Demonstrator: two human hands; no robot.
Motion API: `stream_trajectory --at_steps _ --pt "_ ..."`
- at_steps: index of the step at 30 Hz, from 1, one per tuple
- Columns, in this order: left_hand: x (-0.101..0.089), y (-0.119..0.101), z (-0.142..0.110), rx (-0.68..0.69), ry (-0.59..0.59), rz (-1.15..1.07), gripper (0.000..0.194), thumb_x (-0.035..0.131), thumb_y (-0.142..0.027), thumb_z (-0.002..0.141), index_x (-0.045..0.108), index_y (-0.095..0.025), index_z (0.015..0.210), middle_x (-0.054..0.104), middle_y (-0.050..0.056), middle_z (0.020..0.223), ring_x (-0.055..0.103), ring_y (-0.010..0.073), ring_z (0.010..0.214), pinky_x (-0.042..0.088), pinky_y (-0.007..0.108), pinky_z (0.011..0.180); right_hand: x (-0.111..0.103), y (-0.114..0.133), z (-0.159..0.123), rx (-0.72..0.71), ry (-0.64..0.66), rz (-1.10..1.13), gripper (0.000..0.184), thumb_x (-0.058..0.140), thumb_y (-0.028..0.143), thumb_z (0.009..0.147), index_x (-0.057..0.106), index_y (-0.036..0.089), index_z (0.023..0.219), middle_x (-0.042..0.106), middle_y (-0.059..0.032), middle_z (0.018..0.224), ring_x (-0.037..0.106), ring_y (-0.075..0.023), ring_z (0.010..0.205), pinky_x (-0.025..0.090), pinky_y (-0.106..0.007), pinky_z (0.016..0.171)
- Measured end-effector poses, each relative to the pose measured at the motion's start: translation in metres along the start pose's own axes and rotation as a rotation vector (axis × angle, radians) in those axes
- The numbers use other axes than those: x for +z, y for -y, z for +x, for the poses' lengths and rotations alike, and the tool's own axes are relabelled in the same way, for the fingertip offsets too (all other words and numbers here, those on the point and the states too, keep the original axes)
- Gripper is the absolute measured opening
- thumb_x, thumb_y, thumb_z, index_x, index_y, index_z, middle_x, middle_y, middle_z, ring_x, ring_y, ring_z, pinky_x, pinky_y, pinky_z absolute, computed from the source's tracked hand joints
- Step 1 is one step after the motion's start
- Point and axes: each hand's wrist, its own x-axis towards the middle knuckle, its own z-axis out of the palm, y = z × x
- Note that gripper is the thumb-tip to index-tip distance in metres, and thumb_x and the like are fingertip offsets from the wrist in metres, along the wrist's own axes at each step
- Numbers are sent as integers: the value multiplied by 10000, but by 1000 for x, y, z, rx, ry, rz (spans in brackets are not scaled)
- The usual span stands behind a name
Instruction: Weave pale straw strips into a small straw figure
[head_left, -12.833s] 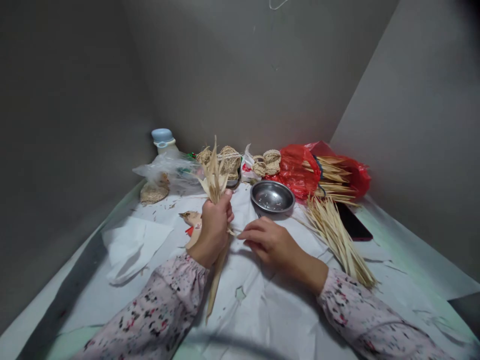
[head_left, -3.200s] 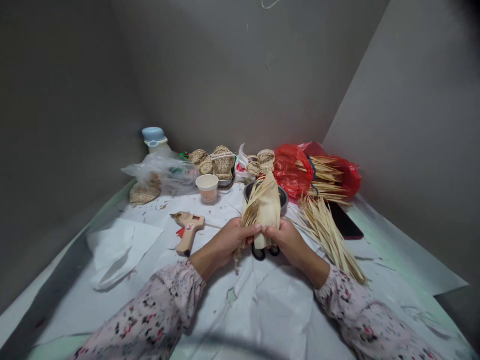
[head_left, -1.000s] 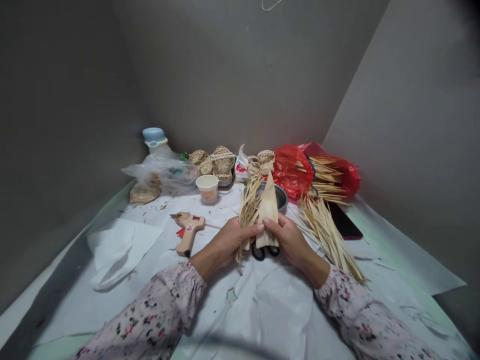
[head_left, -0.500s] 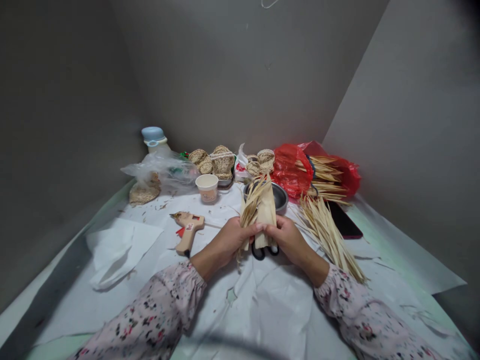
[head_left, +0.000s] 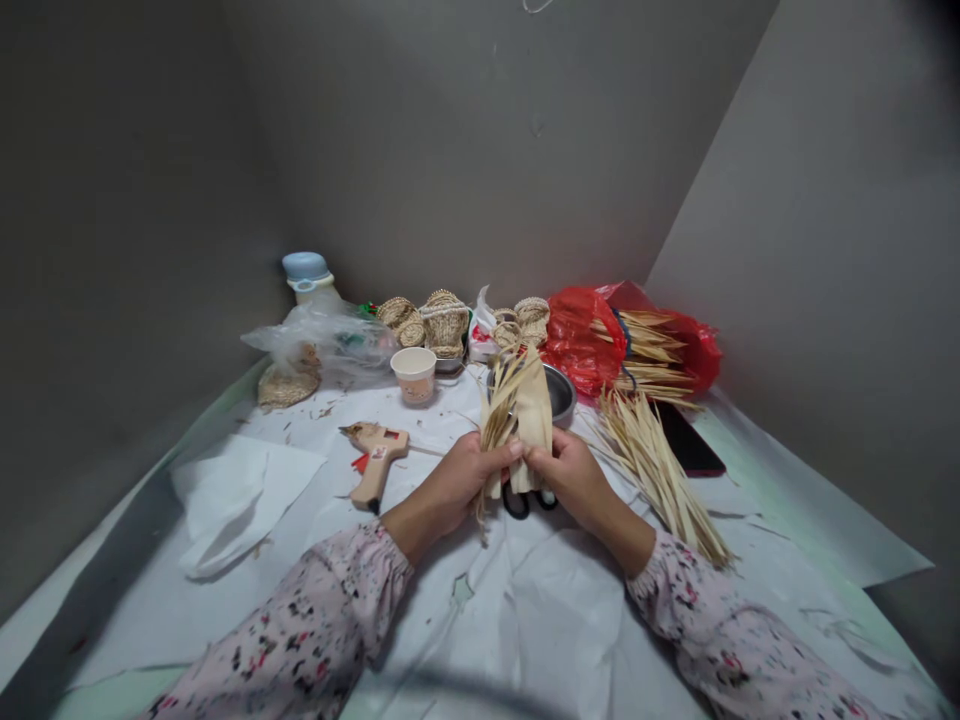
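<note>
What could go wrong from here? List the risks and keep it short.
The dried leaf strips pinched between the left hand and right hand splay loosely at their ends, so they might slip apart. The black-handled scissors sit just below the hands, where a careless move could knock them. The glue gun lies close to the left hand; if it is hot, which cannot be told, it might burn.
</note>
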Motion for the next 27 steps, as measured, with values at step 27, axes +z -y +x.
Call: stream_trajectory --at_steps 27 --pt "-14 -25 -1 76 -18 -472 49 636 -98 749 587 -98 755 506 -5 633 432 38 457 376 124 407 -25 -12 15 60 -288 408 234 687 358 734 536 198 653 514 51 545 436 -100 495 317 -222 457"
